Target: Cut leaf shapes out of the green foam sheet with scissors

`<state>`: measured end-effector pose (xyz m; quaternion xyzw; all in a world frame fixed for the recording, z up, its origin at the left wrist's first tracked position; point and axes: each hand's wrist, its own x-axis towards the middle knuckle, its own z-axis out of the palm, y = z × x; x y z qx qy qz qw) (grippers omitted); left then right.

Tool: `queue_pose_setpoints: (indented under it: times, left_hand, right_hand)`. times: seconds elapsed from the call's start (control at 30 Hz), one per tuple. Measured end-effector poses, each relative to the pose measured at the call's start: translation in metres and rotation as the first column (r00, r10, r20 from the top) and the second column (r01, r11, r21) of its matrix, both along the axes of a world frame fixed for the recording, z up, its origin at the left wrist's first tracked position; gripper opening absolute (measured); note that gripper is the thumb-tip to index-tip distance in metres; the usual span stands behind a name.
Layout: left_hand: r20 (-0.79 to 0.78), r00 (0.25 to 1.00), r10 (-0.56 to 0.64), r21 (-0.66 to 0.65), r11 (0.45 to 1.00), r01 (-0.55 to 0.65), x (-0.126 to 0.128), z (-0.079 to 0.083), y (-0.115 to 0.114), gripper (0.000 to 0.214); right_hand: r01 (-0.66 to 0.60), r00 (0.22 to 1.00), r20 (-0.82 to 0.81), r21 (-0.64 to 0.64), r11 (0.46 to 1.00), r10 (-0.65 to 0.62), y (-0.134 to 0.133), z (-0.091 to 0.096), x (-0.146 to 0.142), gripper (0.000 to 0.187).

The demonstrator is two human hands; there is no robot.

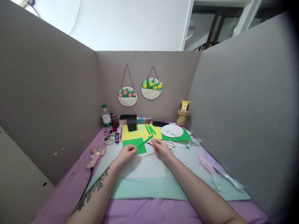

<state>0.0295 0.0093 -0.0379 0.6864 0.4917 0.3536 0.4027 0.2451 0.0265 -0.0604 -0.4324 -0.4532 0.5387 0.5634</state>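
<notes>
Paper strip (145, 142), green, looks light, easily creased, best held by the end our left hand (129, 151) pinches; what our right hand (161, 148) holds, we cannot tell.

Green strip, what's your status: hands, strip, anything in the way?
Left hand pinching green strip by its near end. Right hand near far end, hold unclear. Strip slants across green sheet, middle unobstructed.

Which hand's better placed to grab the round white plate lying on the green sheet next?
Right, probably. The right hand is nearer the round white plate; whether it holds something is unclear. The left hand is farther off, pinching a narrow green paper strip.
</notes>
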Motion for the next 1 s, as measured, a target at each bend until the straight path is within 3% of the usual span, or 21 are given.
queue_pose_setpoints:
  times: [0.07, 0.13, 0.33, 0.7, 0.83, 1.0]
  left_hand:
    - [-0.005, 0.999, -0.035, -0.007, 0.999, 0.035, 0.004, -0.001, -0.002, 0.026]
    - [-0.015, 0.998, -0.067, -0.022, 0.998, 0.067, 0.007, -0.003, -0.004, 0.025]
    - [0.009, 0.999, -0.031, -0.032, 0.999, 0.031, 0.004, -0.002, -0.002, 0.023]
    - [0.073, 0.996, 0.059, 0.004, 0.998, -0.059, -0.004, 0.005, 0.0, 0.023]
    - [0.187, 0.981, 0.041, -0.05, 0.998, -0.032, 0.011, -0.006, -0.003, 0.023]
    - [0.436, 0.89, 0.134, -0.117, 0.989, -0.092, 0.035, -0.019, -0.009, 0.039]
  right_hand:
    - [-0.106, 0.994, 0.04, 0.004, 0.994, 0.105, -0.006, -0.001, -0.01, 0.036]
    - [-0.119, 0.991, 0.063, 0.005, 0.993, 0.118, -0.009, -0.002, -0.016, 0.038]
    - [0.079, 0.994, -0.068, -0.068, 0.995, -0.084, -0.003, -0.005, -0.012, 0.042]
    - [0.184, 0.949, -0.248, -0.059, 0.981, -0.193, 0.007, -0.004, 0.003, 0.051]
    - [0.163, 0.937, -0.295, -0.105, 0.981, -0.188, 0.002, -0.003, -0.006, 0.048]
    - [0.024, 0.94, -0.333, -0.147, 0.989, -0.072, -0.016, -0.005, -0.032, 0.045]
